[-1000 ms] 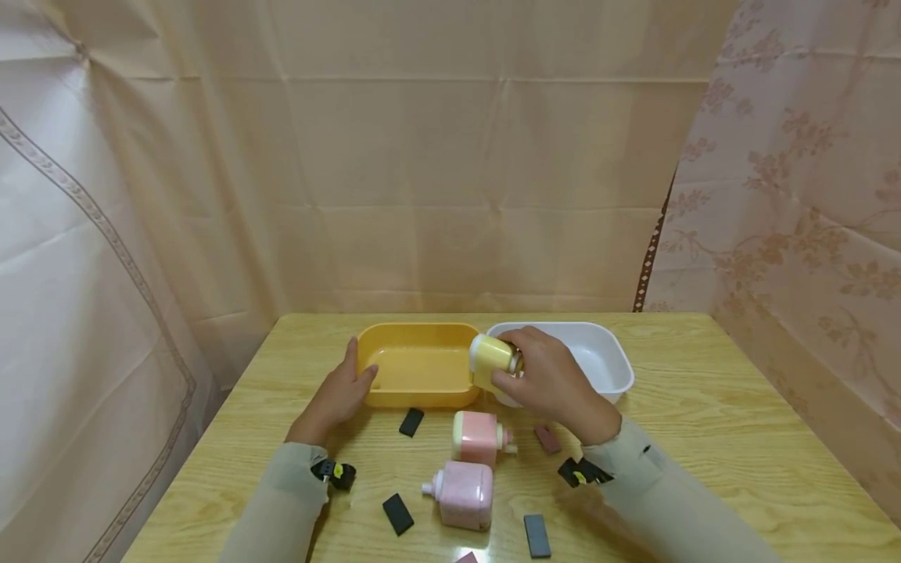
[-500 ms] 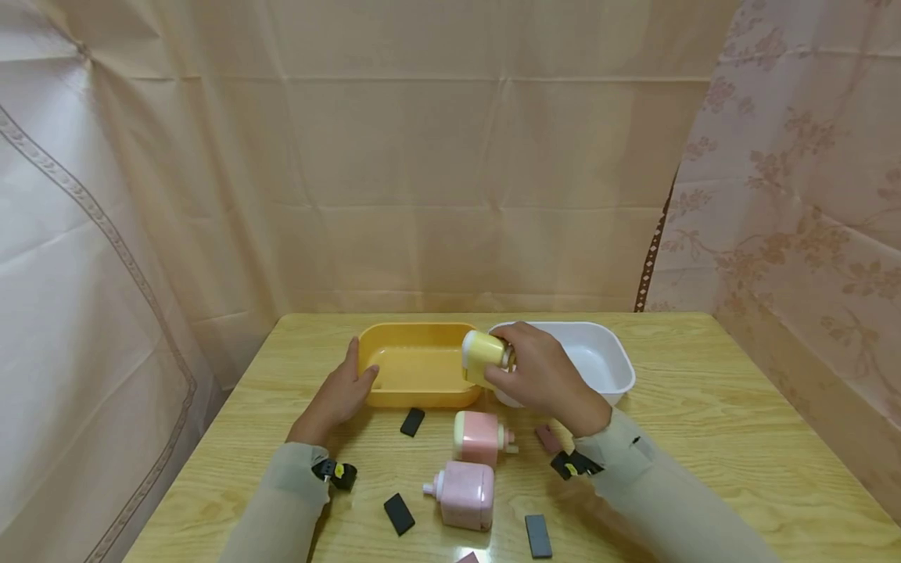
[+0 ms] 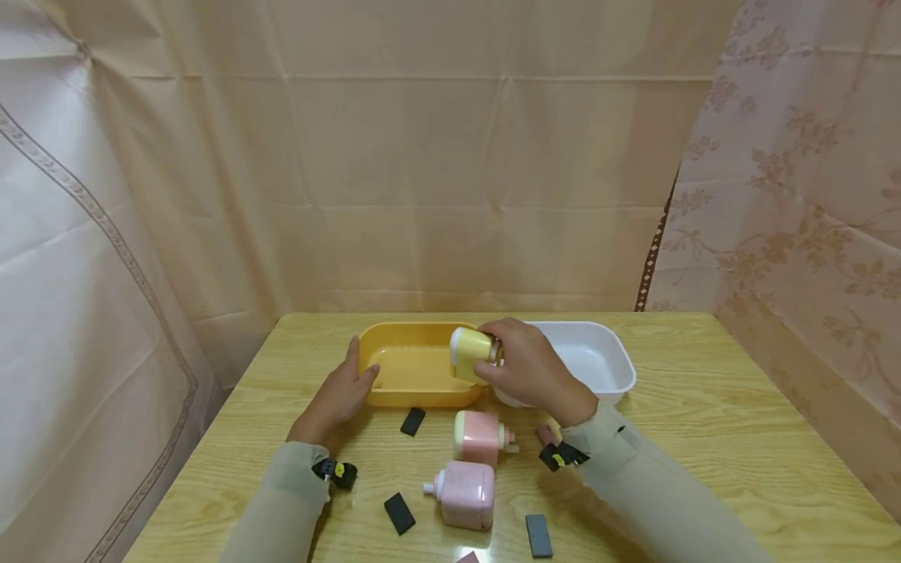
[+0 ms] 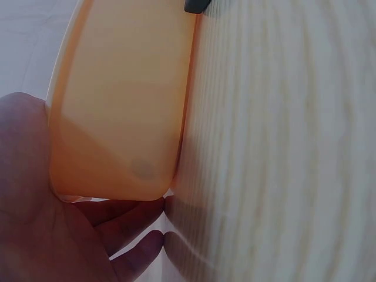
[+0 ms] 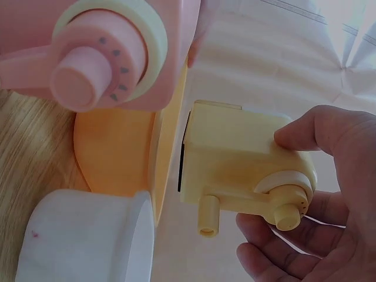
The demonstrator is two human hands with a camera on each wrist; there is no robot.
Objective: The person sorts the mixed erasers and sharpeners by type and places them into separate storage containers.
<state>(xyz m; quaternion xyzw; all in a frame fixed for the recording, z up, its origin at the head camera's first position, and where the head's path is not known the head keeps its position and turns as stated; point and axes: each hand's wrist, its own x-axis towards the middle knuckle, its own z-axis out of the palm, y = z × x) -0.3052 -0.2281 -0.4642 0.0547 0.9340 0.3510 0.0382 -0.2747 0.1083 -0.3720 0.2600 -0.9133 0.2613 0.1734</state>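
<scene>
Currently clasping a squarish yellow pump bottle in the right grip, with thumb and fingers curled about its nozzle end. Holds it on its side, with the whitish base facing left, over the right end of a rounded, yellow plastic tray. Looks smooth in the right wrist view, with a pale collar, a round knob and a stubby tubular spout. Holds the tray's left end in the left grip, with the thumb over the rim and fingers along the outer wall. Has a glossy white basin just beside the tray. Includes, on the wood-grained worktop, a boxy pink bottle and a lilac bottle, both lying sideways among flat black blocks and a grey block.
</scene>
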